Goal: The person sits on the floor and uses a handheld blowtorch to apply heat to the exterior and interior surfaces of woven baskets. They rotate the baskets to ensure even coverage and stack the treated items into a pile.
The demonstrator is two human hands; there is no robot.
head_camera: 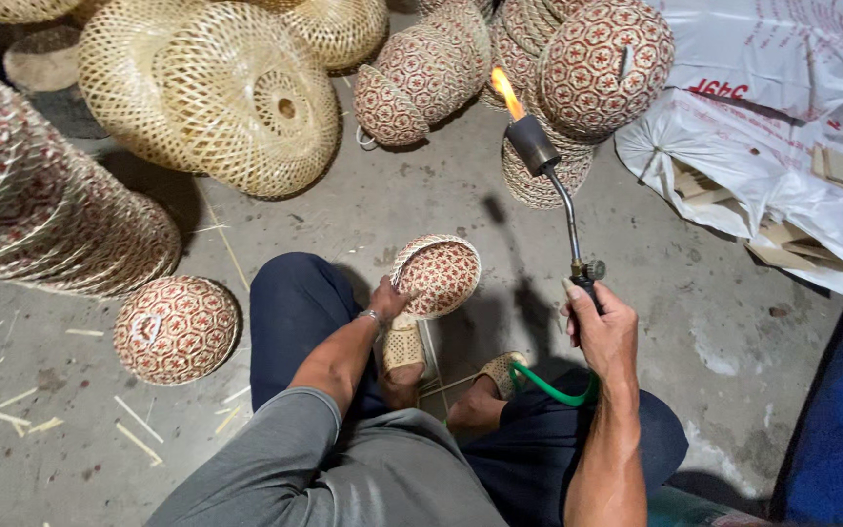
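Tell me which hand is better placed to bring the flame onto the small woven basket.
The right hand: it grips the lit metal gas torch, flame pointing away. The left hand holds the red-and-cream woven bamboo basket, tilted beside it.

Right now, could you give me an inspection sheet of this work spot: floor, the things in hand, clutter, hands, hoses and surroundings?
Surface: bare grey concrete floor, stained and scuffed.
Job's things: small woven basket with a red pattern, tilted on edge; gas torch, lit, flame pointing up and away.
Clutter: bamboo splinters scattered at lower left; one patterned basket lying upside down beside the knee.
Hands: left hand grips the small basket's rim; right hand holds the torch handle.
Cables: green hose curls from the torch under the right wrist.
Surroundings: stacks of woven baskets, plain bamboo shades, white sacks holding flat wood pieces.
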